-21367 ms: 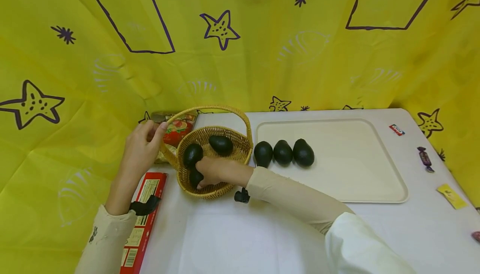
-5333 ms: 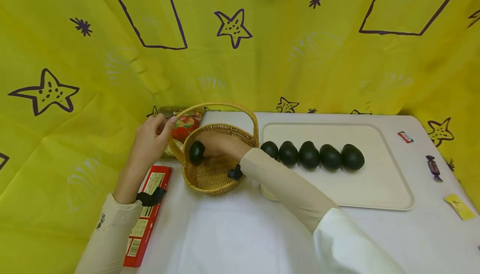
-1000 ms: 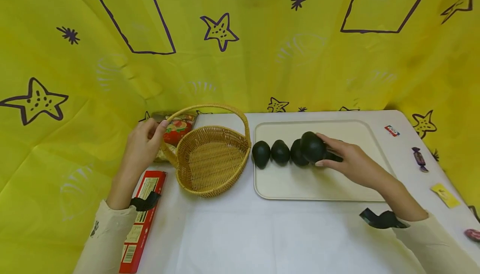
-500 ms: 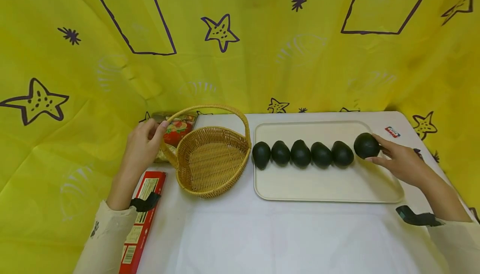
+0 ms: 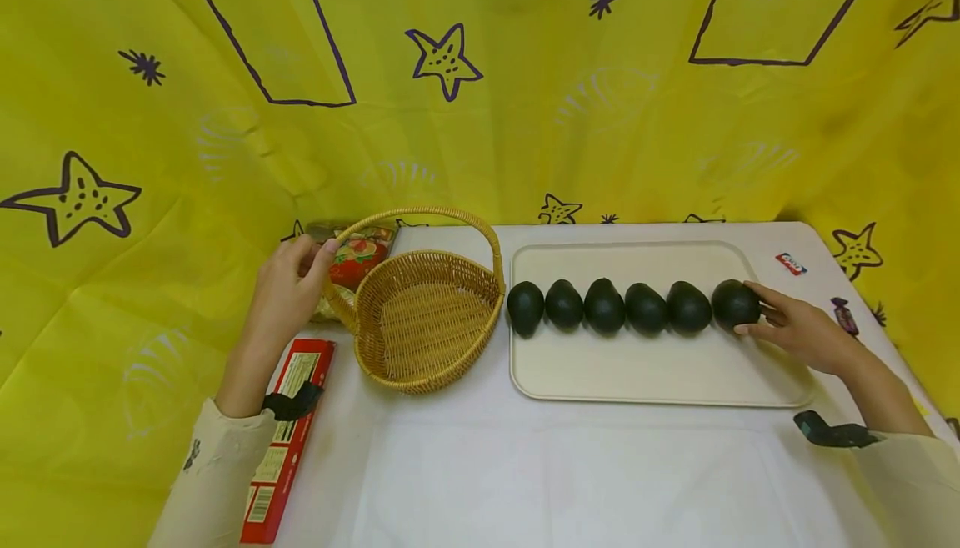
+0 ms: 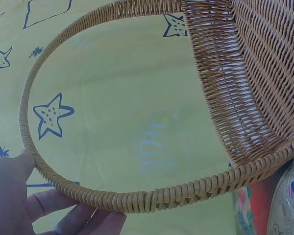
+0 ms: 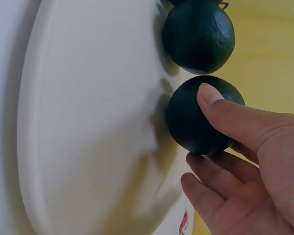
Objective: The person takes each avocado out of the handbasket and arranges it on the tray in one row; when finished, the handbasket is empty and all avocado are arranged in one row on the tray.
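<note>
My right hand (image 5: pixel 795 333) is on the last avocado (image 5: pixel 735 304) in the row. My thumb (image 7: pixel 225 110) lies on top of it and my other fingers curl under it, so I am gripping it. This avocado sits on the cream tray (image 5: pixel 645 364), at the right end of a line of six dark avocados. It is just beside the next avocado (image 5: pixel 689 307), and I cannot tell if the two touch. My left hand (image 5: pixel 288 294) holds the handle (image 5: pixel 420 216) of the woven basket (image 5: pixel 423 331). In the left wrist view my thumb (image 6: pixel 10 171) is on one side of the handle and my fingers (image 6: pixel 68 215) curl around the other side. The basket stands on the white table (image 5: pixel 570 481), just left of the tray. Behind the basket is a snack bag (image 5: pixel 360 252) with red on it. A red box (image 5: pixel 285 439) lies on the table under my left sleeve. Near the far right edge of the table are a small red and white wrapper (image 5: pixel 792 263) and a purple candy (image 5: pixel 843 315). A yellow cloth (image 5: pixel 480 114) with purple stars hangs behind it all.
</note>
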{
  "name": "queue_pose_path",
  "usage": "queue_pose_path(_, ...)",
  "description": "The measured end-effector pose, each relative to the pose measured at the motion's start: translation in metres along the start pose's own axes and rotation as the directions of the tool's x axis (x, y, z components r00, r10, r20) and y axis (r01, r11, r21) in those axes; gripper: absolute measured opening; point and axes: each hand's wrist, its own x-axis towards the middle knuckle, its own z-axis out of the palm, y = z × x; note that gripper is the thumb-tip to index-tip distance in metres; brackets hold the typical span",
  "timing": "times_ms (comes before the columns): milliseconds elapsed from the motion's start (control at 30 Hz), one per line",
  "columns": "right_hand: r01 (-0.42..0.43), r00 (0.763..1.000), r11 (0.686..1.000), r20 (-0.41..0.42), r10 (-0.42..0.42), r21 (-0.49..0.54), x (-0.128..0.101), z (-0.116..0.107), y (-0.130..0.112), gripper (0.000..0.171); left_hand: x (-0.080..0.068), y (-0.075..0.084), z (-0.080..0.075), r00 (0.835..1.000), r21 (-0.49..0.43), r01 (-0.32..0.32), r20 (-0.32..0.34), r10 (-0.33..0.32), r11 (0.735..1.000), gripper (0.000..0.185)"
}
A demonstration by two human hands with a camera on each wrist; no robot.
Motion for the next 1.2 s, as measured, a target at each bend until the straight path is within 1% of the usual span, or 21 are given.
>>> queue_pose_path(233,0.022,0.999,0.999,0.027,-0.023,0.048,0.002,0.000,0.000,0.090,0.000,0.000,0.000,1.000,-0.007,0.006,-0.004,-0.006,1.000,0.047)
queue_pose_path(400,0.013,1.000,0.998,0.026,-0.015,0.069,0.000,0.002,-0.001,0.095,0.000,0.001,-0.001,1.000,-0.004,-0.001,-0.007,0.001,1.000,0.047)
queue_pose_path(567,-0.004,1.000,0.998,0.025,0.002,0.066,-0.002,0.001,-0.001,0.098,0.001,0.001,-0.001,1.000,0.001,0.001,-0.005,-0.001,1.000,0.048)
queue_pose_path(867,-0.023,1.000,1.000,0.004,0.023,0.004,-0.005,-0.001,0.001,0.098,0.002,0.001,-0.001,1.000,0.005,-0.003,-0.002,0.003,1.000,0.048)
queue_pose_path(1200,-0.035,0.999,0.999,-0.002,0.035,0.021,-0.008,-0.001,0.000,0.101,0.000,0.000,0.000,1.000,0.001,0.002,0.004,-0.002,1.000,0.049)
